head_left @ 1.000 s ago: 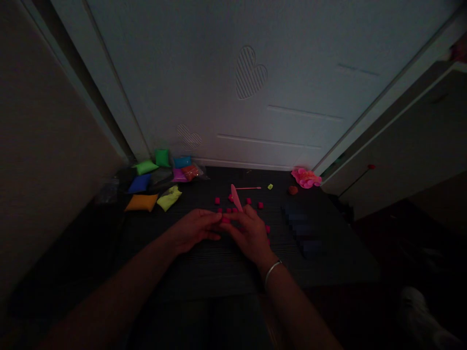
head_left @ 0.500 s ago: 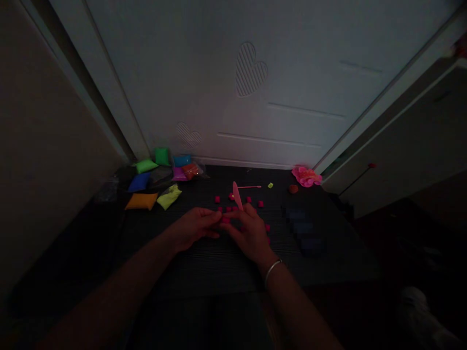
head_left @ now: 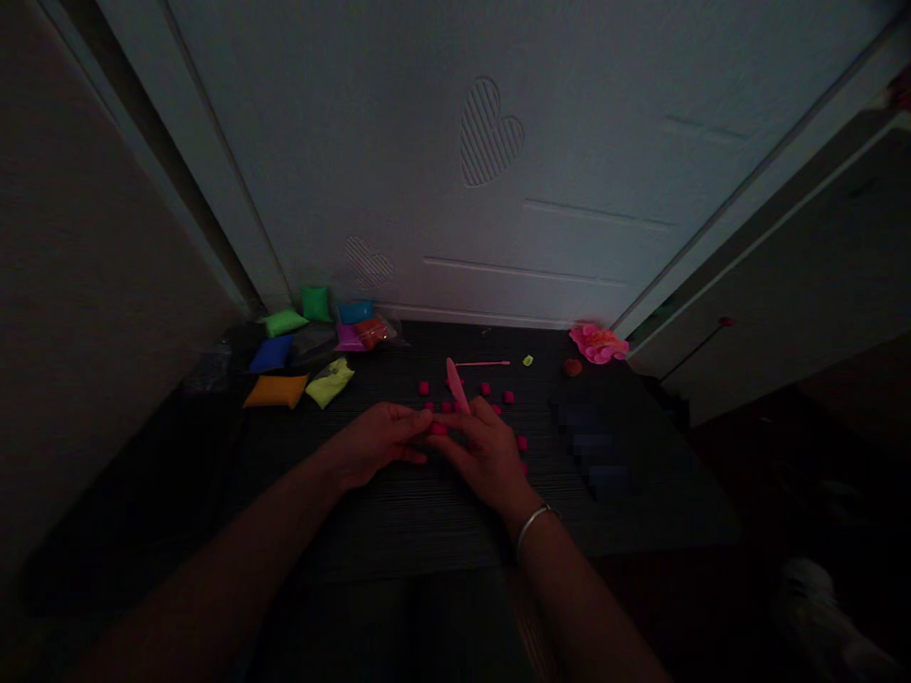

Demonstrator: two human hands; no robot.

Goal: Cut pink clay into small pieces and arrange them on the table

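Note:
My left hand (head_left: 381, 443) is closed in a pinch at a small deep-pink clay piece (head_left: 439, 430), its thumb and fingertips at the piece's left side. From the other side, the thumb and index finger of my right hand (head_left: 489, 453) meet the same piece. A pink plastic clay knife (head_left: 456, 384) is also held in my right hand, its blade pointing up and slightly left. Several pink clay cubes (head_left: 485, 389) lie on the dark table around and behind my hands; some are partly hidden by the fingers.
Clay packets stand at the left back, among them an orange packet (head_left: 276, 392) and a yellow packet (head_left: 330, 383). Behind the cubes lie a thin pink stick (head_left: 484, 363) and a yellow bit (head_left: 528, 360). A pink petalled flower (head_left: 599, 344) and an orange-brown lump (head_left: 572, 367) are at right.
The knife blade has tilted a little further left. Both hands stay almost in place around the small clay piece.

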